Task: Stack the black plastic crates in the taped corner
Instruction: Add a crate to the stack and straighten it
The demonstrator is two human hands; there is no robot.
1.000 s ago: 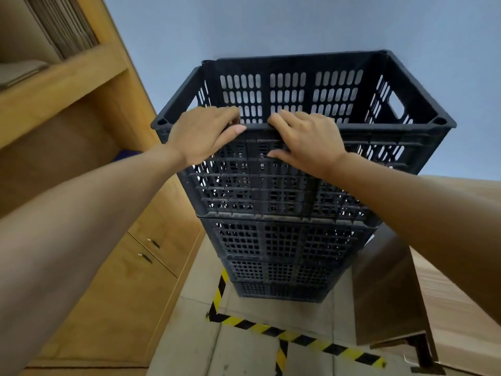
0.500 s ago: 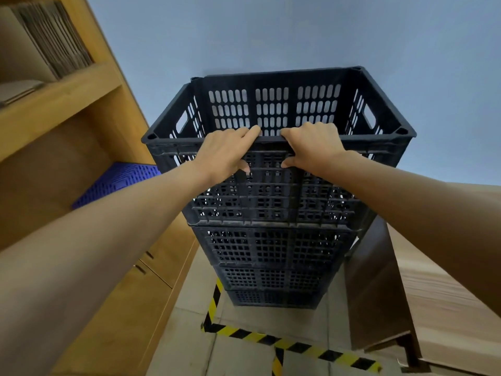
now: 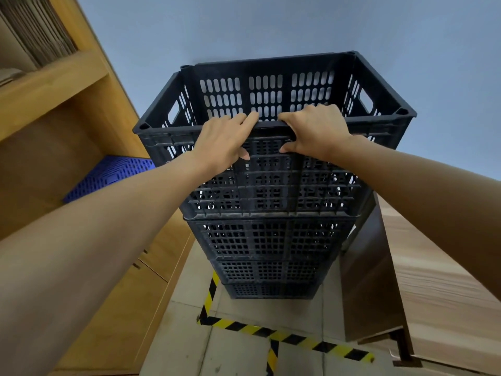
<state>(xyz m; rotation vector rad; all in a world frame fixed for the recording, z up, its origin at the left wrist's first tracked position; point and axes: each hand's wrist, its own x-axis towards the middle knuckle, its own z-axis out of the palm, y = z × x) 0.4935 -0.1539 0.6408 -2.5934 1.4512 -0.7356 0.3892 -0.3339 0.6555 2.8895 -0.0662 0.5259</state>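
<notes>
Item: top crate, black perforated plastic, open side up, uppermost of a stack of what looks like 4 crates; the lowest tiers are foreshortened, so the count is a fair estimate only.

Location relative to the hands: directly ahead of both hands and at their level. Both arms reach forward and up to its near rim. The rest of the stack descends below the hands to the floor, inside the yellow-and-black tape that marks the corner.

Long axis: the crate's longer side runs left to right across the reach. The near long wall faces the person, and both hands meet it close to its midpoint.

Left hand: closed over the near rim, fingers hooked on top, thumb pressed on the outer wall below.

Right hand: same hold, just beside the left hand, a narrow gap of rim showing between them. Neither hand is clearly nearer; the pair sits a little left of the wall's centre.

Seating: the crate's base appears to sit flush on the crate beneath along the visible front edge; the far edge is hidden.

Judgement: the coming move turns on squaring this crate front to back. With both hands so close together, leverage against twisting is poor.

Adjacent: wooden cabinet to the left of the left arm, brown board to the right of the stack.
</notes>
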